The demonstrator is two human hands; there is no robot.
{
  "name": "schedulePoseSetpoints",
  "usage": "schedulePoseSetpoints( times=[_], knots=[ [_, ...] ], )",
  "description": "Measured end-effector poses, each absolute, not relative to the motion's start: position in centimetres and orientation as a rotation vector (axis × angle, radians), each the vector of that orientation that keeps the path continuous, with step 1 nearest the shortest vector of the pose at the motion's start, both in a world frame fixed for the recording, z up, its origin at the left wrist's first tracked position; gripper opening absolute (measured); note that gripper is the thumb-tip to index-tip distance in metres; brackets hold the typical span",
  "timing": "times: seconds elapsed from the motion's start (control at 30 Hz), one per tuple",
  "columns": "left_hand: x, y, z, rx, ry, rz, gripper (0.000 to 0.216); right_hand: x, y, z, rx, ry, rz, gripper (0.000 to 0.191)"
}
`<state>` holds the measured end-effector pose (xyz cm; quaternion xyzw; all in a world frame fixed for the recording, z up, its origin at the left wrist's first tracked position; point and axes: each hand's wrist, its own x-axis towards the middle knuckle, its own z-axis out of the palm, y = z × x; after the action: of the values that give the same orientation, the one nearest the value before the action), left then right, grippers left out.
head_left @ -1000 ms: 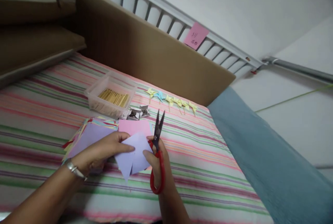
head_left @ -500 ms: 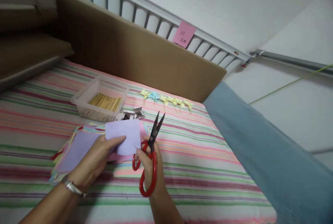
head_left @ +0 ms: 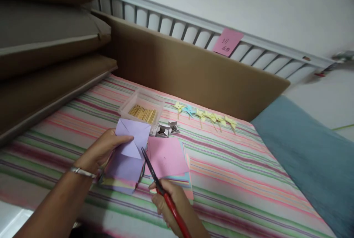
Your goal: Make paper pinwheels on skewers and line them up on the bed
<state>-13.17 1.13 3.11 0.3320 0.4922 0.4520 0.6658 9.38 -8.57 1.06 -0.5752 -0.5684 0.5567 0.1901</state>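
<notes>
My left hand (head_left: 106, 146) pinches a purple paper square (head_left: 131, 131) between thumb and fingers. Diagonal cuts run in from some of the square's corners. In my right hand (head_left: 171, 197) are red-handled scissors (head_left: 156, 179), their dark blades pointing up and left with the tips close by the paper's right edge. Whether the tips touch the paper I cannot tell. Beneath the held sheet lies a stack of coloured paper with a purple sheet (head_left: 124, 168) on top. Beside it is another stack topped by a pink sheet (head_left: 167, 157).
Behind the paper stands a clear plastic box (head_left: 124, 107) holding wooden sticks (head_left: 142, 114), with small open boxes (head_left: 163, 130) next to it. Several paper pinwheels (head_left: 204, 114) lie in a row. A brown board (head_left: 188, 68) borders the striped cloth (head_left: 235, 179); brown packages (head_left: 55, 42) are piled left.
My view has turned left. The scissors have swung from pointing up-right to pointing up-left at the paper. My right fingers have come away from the purple square, which now shows more cuts.
</notes>
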Motion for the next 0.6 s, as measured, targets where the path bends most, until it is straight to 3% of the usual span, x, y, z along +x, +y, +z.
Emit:
schedulePoseSetpoints(
  times=[0.37, 0.6],
  knots=[
    [-13.1, 0.8, 3.1, 0.793, 1.017, 0.951, 0.025, 8.6, -8.9, 1.6, -1.667, -1.49, 1.576, 0.018],
    [-12.1, 0.7, 2.7, 0.829, 1.022, 0.95, 0.022, 8.8, -8.6, 0.5, -1.617, -1.502, 1.561, 0.022]
  ],
)
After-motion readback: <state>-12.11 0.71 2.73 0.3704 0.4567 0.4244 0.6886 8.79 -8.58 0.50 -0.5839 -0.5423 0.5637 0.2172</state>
